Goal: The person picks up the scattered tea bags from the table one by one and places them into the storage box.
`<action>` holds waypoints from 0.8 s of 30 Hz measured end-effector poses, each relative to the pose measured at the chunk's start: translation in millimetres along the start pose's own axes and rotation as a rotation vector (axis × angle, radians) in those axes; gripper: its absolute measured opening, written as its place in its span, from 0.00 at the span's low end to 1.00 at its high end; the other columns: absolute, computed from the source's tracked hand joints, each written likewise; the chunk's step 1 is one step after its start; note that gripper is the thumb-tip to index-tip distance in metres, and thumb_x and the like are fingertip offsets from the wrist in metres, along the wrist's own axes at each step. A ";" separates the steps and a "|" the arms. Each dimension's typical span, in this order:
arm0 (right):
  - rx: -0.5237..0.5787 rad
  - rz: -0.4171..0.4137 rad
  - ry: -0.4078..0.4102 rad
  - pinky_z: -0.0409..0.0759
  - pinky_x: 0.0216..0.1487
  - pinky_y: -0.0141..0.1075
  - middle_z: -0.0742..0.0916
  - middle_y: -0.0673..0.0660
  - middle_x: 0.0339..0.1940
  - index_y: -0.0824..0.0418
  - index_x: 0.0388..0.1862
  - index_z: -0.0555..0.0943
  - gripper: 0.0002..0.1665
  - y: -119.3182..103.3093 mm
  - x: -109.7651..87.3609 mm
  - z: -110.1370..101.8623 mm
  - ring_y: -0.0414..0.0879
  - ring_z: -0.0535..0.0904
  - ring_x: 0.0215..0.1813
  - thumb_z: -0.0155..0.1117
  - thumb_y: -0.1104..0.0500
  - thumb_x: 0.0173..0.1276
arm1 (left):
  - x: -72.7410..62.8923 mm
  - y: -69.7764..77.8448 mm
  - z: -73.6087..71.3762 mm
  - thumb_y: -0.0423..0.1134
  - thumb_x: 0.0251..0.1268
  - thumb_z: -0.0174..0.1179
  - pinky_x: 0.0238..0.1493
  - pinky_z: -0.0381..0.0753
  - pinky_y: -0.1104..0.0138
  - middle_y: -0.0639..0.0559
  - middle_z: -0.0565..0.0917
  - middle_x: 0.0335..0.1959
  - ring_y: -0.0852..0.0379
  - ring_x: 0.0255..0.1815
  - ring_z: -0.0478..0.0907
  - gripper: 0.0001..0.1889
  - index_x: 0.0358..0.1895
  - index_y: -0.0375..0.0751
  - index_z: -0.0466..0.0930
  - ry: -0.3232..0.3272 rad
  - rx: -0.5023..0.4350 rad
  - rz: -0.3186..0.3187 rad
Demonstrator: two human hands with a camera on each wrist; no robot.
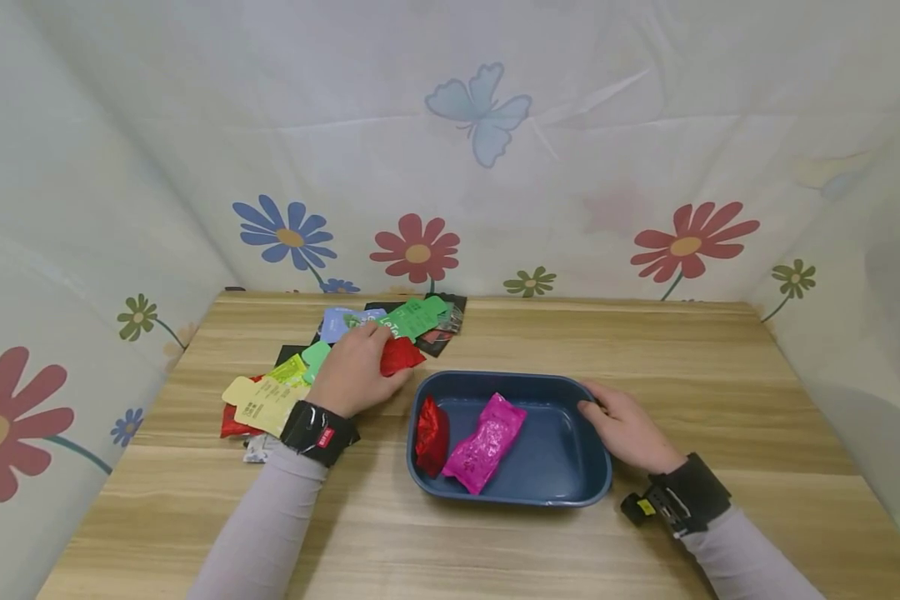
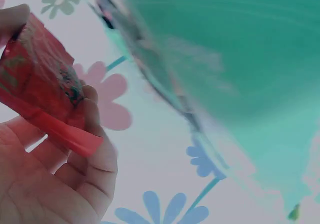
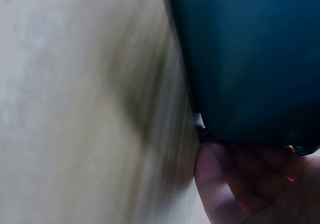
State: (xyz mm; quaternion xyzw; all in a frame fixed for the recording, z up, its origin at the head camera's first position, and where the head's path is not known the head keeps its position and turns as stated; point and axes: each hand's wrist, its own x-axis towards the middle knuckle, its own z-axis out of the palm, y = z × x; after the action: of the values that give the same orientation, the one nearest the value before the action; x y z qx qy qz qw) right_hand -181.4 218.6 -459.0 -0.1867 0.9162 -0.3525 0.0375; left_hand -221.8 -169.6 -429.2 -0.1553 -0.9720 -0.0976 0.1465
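Observation:
My left hand (image 1: 354, 369) holds a red packet (image 1: 401, 356) between thumb and fingers, over the pile of snack packets left of a blue tray. In the left wrist view the crinkled red wrapper (image 2: 47, 79) shows with fingers curled round it. My right hand (image 1: 630, 423) grips the right end of the blue rectangular tray (image 1: 555, 497), thumb over the rim. Its fingers (image 3: 215, 179) lie against the tray's outer wall in the right wrist view. Inside the tray, a red packet (image 1: 432, 437) lies at the left end beside a shiny pink packet (image 1: 486, 446).
A green packet (image 1: 412, 317), a blue one (image 1: 342, 323), a pale yellow one (image 1: 270, 402) and several others lie heaped on the left of the wooden table (image 1: 720, 367). A flower-printed cloth (image 1: 570, 167) hangs behind the table and along its sides.

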 end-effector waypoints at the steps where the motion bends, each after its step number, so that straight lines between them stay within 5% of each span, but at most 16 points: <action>1: -0.004 -0.001 0.003 0.73 0.45 0.39 0.81 0.46 0.44 0.48 0.56 0.70 0.18 0.3 0.0 0.1 0.40 0.75 0.42 0.44 0.54 0.69 | 0.2 2.1 -2.5 0.62 0.43 0.58 0.31 0.71 0.66 0.55 0.71 0.32 0.59 0.31 0.68 0.29 0.43 0.44 0.73 0.010 -0.006 0.001; 7: 0.004 0.004 0.003 0.73 0.45 0.39 0.81 0.47 0.45 0.47 0.56 0.70 0.17 -0.1 -0.7 -0.1 0.39 0.75 0.43 0.44 0.53 0.69 | 0.0 22.1 -19.0 0.66 0.42 0.56 0.23 0.71 0.72 0.60 0.71 0.30 0.63 0.27 0.67 0.28 0.40 0.48 0.71 0.052 -0.090 0.032; 15: 0.023 0.018 -0.001 0.74 0.46 0.40 0.81 0.47 0.46 0.48 0.56 0.70 0.18 -1.0 0.5 -1.5 0.40 0.75 0.43 0.44 0.53 0.69 | -9.3 60.3 -43.9 0.64 0.44 0.56 0.23 0.72 0.75 0.59 0.71 0.36 0.66 0.28 0.68 0.31 0.53 0.54 0.69 0.082 -0.114 0.127; 24: 0.012 0.009 -0.009 0.74 0.45 0.38 0.82 0.47 0.44 0.50 0.56 0.71 0.17 -1.0 -0.5 -0.7 0.39 0.76 0.42 0.44 0.54 0.69 | -28.7 105.3 -52.7 0.63 0.44 0.54 0.21 0.70 0.78 0.58 0.69 0.37 0.68 0.25 0.67 0.30 0.52 0.54 0.70 0.052 -0.126 0.199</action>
State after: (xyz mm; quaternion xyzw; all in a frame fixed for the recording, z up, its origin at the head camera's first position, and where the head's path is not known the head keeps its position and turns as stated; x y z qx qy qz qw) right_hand -180.8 218.5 -457.8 -0.1841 0.9148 -0.3569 0.0440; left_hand -147.5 -91.7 -373.7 -0.2572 -0.9397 -0.1474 0.1704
